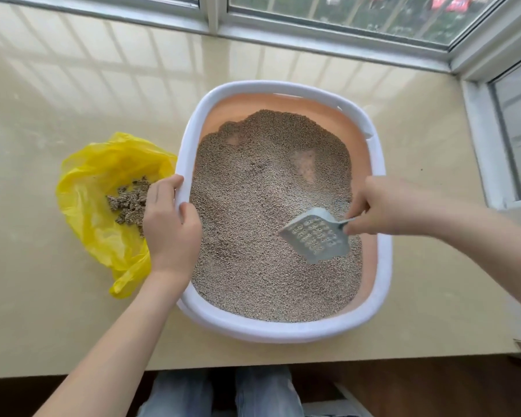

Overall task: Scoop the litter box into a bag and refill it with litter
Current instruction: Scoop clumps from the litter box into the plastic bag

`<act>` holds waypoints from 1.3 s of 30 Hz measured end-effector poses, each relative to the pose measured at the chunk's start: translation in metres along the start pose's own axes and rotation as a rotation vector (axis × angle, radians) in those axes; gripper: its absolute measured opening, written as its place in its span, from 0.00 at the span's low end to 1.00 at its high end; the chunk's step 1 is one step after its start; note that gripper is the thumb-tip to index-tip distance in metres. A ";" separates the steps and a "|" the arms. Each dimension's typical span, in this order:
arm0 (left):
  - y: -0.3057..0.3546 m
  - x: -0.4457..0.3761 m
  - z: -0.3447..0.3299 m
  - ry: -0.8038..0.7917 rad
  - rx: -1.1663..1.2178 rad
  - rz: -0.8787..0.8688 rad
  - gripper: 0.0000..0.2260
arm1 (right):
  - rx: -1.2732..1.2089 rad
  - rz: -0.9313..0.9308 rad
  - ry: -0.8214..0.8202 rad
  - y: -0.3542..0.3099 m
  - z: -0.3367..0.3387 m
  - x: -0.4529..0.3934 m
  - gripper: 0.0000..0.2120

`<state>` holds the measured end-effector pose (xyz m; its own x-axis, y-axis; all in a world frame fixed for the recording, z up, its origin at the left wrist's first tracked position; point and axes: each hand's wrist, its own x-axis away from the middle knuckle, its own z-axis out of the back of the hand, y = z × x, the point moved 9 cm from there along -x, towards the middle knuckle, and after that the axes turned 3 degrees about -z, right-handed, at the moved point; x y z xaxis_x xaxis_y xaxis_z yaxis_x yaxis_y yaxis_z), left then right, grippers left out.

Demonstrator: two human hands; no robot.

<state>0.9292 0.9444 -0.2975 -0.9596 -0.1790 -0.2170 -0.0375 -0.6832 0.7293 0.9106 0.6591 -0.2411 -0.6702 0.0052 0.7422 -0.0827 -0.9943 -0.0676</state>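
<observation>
A litter box [379,266] with a white rim and peach inner wall sits on a beige windowsill, filled with grey-brown litter [253,236]. My left hand [170,227] grips the box's left rim. My right hand [382,206] holds the handle of a pale blue slotted scoop [316,236], whose blade hovers face up over the litter at the right side and looks empty. A yellow plastic bag [103,224] lies open to the left of the box, with a pile of scooped clumps [128,200] inside it.
The windowsill [57,296] ends at a front edge near my legs. Window frames [313,34] run along the back and the right side. Two bare patches of the box floor [306,167] show through the litter.
</observation>
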 end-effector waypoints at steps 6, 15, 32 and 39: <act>0.001 0.000 0.001 0.002 -0.019 0.001 0.16 | 0.088 0.023 -0.415 -0.022 -0.055 -0.067 0.11; 0.002 -0.001 0.000 -0.003 -0.051 -0.018 0.16 | 0.375 0.145 0.079 -0.021 0.048 -0.106 0.19; 0.003 -0.001 0.002 0.015 -0.062 -0.002 0.16 | 0.379 0.235 -0.395 -0.003 -0.028 -0.094 0.21; 0.001 -0.001 0.002 0.023 -0.052 0.015 0.16 | 0.337 0.201 -0.052 -0.014 0.076 -0.118 0.12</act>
<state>0.9299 0.9454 -0.2947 -0.9533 -0.2051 -0.2215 -0.0082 -0.7159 0.6981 1.0470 0.6644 -0.2773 -0.6097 -0.1901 0.7695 0.2994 -0.9541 0.0015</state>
